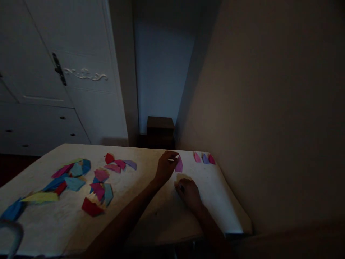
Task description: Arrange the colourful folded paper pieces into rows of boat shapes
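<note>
My left hand (165, 167) reaches over the table with its thumb and forefinger pinched at the upper left edge of a pink-purple folded paper piece (179, 165). The piece has a pointed top. Just below and to the right, my right hand (190, 194) rests low over the table with curled fingers; what they hold, if anything, is too dark to make out. Three more small folded pieces, a pink one (197, 157), a lilac one (205, 158) and a crimson one (211, 159), lie near the far right corner.
Several coloured folded pieces lie on the left of the white table (145, 169), including a yellow one (40, 197) and a red one (92, 207). A grey curved bar (14, 230) shows at lower left. A wall (269, 126) borders the right side; a white cabinet (88, 100) stands behind.
</note>
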